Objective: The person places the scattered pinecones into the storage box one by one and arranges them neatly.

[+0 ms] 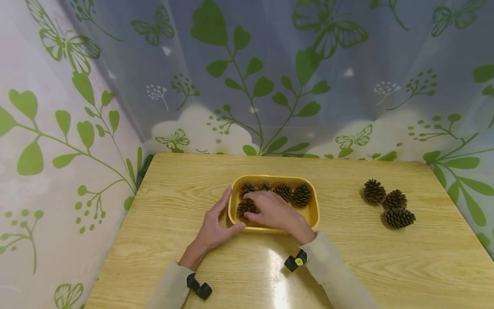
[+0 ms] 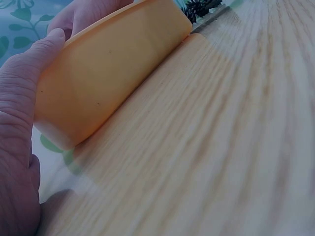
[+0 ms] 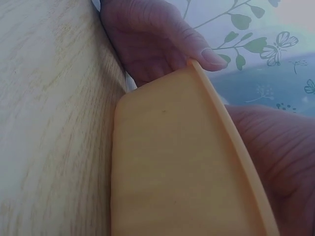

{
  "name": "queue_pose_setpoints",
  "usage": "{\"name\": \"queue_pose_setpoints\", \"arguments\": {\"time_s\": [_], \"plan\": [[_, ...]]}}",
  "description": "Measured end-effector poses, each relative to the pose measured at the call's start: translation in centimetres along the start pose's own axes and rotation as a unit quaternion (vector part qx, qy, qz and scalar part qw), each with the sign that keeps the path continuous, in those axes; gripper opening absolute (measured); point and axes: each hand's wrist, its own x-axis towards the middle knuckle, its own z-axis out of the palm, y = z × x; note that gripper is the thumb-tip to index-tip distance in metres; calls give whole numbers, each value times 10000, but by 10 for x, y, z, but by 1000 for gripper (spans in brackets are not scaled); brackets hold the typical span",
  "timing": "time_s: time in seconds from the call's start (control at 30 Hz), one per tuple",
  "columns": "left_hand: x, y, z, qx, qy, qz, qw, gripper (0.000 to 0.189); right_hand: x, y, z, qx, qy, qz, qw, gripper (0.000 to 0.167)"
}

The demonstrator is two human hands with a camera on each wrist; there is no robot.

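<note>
Nearest us are two pale sleeves (image 1: 170, 285), each with a small black device (image 1: 198, 286) at the cuff. Just past them, the left hand (image 1: 214, 227) frames the tray's near-left corner, thumb spread wide from fairly straight fingers; its thumb touches the near rim and its fingers lie along the left end. The yellow tray (image 1: 314, 214) rests on the wooden table (image 1: 173, 184). The right hand (image 1: 272, 208) reaches over the near rim, thumb and fingers curled around the front-left pine cone (image 1: 246, 209) inside the tray, and it blocks our view of the tray's middle. From both wrists, the tray wall hides the contents. Behind that hand we count four back-row cones (image 1: 302, 194) along the far side. To the right, well apart from the tray, three loose cones (image 1: 399, 218) sit clustered on the table. Beyond the table's far edge, we see a backdrop (image 1: 231, 128) printed with green leaves and butterflies.
</note>
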Motion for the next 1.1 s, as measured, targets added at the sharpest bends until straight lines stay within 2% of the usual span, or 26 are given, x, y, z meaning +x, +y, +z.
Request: {"name": "queue_pose_setpoints", "arguments": {"time_s": [0.17, 0.3, 0.53, 0.57, 0.67, 0.77, 0.9, 0.97, 1.1], "plan": [[0, -2, 1, 9, 11, 0, 10000, 107, -4, -1, -5, 152, -10, 231, 9996, 51], [0, 2, 2, 61, 48, -44, 10000, 108, -9, -1, -9, 137, 74, 384, 9991, 51], [1, 34, -3, -88, 59, -8, 9999, 103, -24, 3, -22, 282, 392, 416, 9980, 51], [1, 33, -3, -87, 65, 17, 9999, 104, -27, 4, -23, 268, 472, 392, 9978, 50], [1, 18, -1, -44, 84, 59, 9999, 107, -35, 7, -27, 215, 625, 432, 9969, 48], [1, 21, -2, -37, 85, 25, 10000, 106, -42, 9, -31, 188, 733, 488, 9959, 46], [2, 42, -6, -73, 70, -68, 9999, 103, -50, 13, -35, 187, 821, 566, 9948, 45], [2, 38, -4, -72, 80, -60, 9999, 104, -53, 14, -37, 193, 862, 595, 9943, 45], [1, 17, 1, -66, 114, 19, 9999, 107, -58, 17, -38, 217, 907, 623, 9937, 45]]}}
